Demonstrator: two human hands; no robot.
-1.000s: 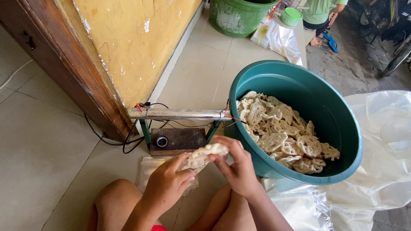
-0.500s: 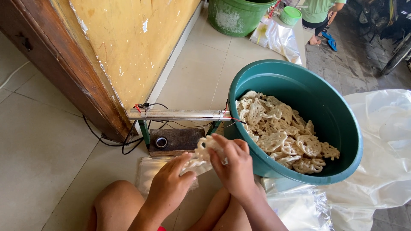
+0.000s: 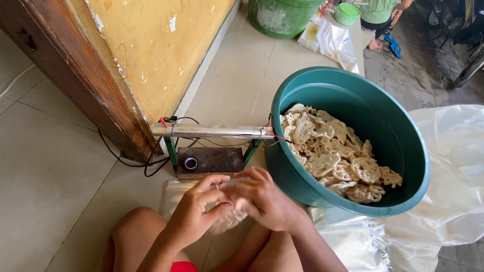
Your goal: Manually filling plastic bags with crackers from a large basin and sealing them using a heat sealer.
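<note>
1. Crackers in a small clear bag (image 3: 229, 217) sit pinched between both hands, just above the person's knees.
2. Left hand (image 3: 194, 214) grips the bag from below, fingers curled closed on it.
3. Right hand (image 3: 262, 199) clamps the bag's top.
4. Teal basin (image 3: 398, 131) of crackers (image 3: 333, 156) stands just right of the right hand.
5. Metal sealer bar (image 3: 212, 132) lies beyond both hands on the floor.

Small clear plastic bag of pale crackers (image 3: 227, 217), pinched between left hand (image 3: 194, 214) and right hand (image 3: 262, 199). Stack of flat clear bags (image 3: 174, 194) on floor beneath, before the sealer. More clear bags (image 3: 353, 244) lower right, beside basin. Large translucent white bag (image 3: 454, 166) at right edge. Clear bags (image 3: 330, 40) at top, near green bucket.
</note>
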